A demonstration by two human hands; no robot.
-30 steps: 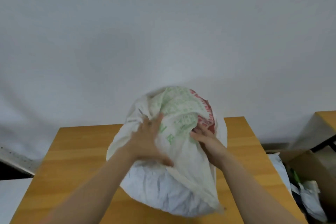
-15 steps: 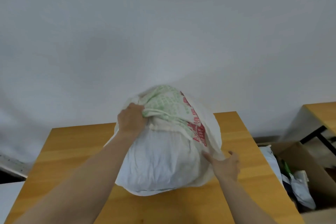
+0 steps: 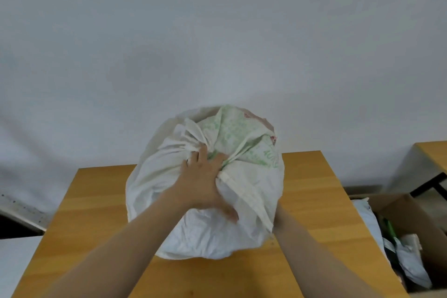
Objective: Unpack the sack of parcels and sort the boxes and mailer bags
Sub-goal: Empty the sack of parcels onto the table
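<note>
Right arm [image 3: 304, 239] goes round the sack's side. The right hand is hidden behind it, so can't tell if it holds or just props. Prob. there to stop the sack rolling. Left hand [image 3: 205, 186] sits on top of the sack [image 3: 210, 234], fingers dug into the bunched cloth & clamped on it, I think to tug the mouth open. Sack sits mid table [image 3: 92, 201], fat & full, nothing out yet. Off to the right & lower down is a cardboard box [image 3: 411, 215] w/ mailer bags [image 3: 413, 266] in it, prob. the spot for bags. Behind it all, a plain wall [image 3: 217, 31].
</note>
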